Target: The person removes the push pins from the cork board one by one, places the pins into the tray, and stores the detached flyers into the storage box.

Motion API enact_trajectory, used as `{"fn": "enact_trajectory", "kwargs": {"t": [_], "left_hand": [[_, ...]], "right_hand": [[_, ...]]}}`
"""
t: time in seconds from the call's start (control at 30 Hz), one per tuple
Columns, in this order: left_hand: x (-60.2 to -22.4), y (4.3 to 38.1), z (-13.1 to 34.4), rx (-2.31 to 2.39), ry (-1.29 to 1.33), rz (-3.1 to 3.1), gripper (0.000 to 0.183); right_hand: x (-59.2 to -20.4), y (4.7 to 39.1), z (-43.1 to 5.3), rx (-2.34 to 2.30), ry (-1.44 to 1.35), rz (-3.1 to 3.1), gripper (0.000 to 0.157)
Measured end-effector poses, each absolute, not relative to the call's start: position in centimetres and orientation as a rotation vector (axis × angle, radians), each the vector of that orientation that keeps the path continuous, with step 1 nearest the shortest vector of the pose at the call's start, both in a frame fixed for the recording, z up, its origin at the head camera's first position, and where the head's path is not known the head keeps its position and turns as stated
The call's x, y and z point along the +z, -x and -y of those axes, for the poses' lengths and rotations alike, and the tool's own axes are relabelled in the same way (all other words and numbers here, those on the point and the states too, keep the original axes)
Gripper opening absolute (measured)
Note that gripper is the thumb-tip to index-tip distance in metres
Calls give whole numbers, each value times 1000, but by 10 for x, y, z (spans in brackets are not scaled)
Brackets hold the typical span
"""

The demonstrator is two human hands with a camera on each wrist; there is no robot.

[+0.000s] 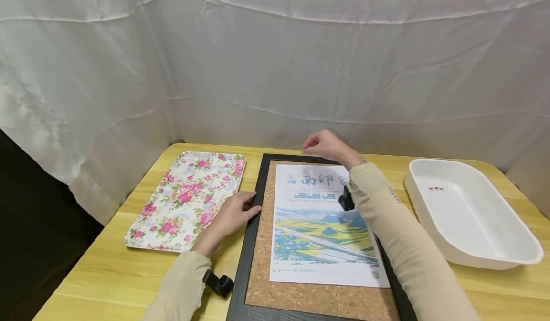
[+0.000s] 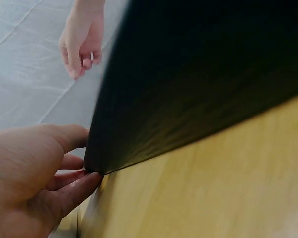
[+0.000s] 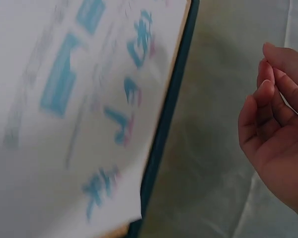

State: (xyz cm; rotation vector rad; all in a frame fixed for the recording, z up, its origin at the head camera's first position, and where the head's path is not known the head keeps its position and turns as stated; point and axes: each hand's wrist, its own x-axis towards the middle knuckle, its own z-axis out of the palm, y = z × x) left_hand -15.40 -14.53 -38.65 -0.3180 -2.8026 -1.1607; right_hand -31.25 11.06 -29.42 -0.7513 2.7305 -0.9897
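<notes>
A black-framed corkboard lies on the table with a printed landscape poster on its cork. My left hand grips the board's left side; in the left wrist view its thumb and fingers meet the dark frame edge. Above the board's far edge hovers my right hand, thumb and forefinger pinched together. A tiny pink, pushpin-like thing shows at its fingertips in the head view, too small to be sure of. One poster corner curls slightly in the right wrist view.
On the left lies a floral tray, close to my left wrist. A deep white plastic tub stands at the right, with several small reddish things inside. Pale curtain fabric hangs behind the table.
</notes>
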Motion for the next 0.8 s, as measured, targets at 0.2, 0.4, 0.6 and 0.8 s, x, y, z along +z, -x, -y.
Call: {"fn": "enact_trajectory", "kwargs": {"t": [0.2, 0.4, 0.6, 0.8], "left_hand": [[-387, 155, 146, -1159, 315, 2807, 44], [-386, 155, 148, -1148, 309, 2819, 45], [-387, 155, 148, -1150, 316, 2818, 46], [-387, 157, 148, -1153, 323, 2818, 46]], "right_hand": [[-284, 312, -134, -908, 789, -2774, 14], [-277, 312, -156, -856, 782, -2818, 13], [-272, 312, -175, -810, 738, -2869, 12], [-266, 310, -193, -782, 749, -2890, 17]]}}
